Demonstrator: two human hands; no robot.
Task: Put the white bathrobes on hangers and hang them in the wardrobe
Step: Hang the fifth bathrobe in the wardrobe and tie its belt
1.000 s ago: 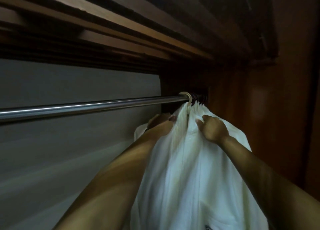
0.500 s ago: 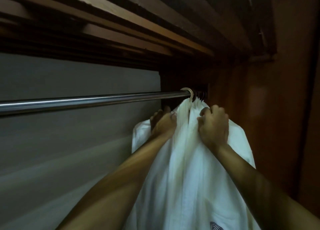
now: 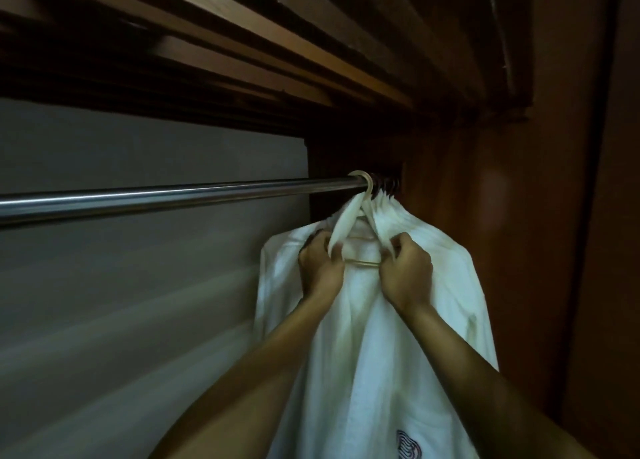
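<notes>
Both hands are now lower on the collar than a moment ago: the left hand (image 3: 320,271) and right hand (image 3: 407,273) are each pinching a lapel of the soft white bathrobe (image 3: 374,354), which is hanging straight down from the pale hanger (image 3: 362,190) on the smooth steel rail (image 3: 156,197); other robes seem to be crowding behind.

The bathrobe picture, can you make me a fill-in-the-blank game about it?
1. The white bathrobe hangs from a shiny metal ____.
2. Both the left hand and the right hand grip the robe's ____.
3. The hanger hook sits near the rod's ____ end.

Missing words: rod; collar; right
</notes>
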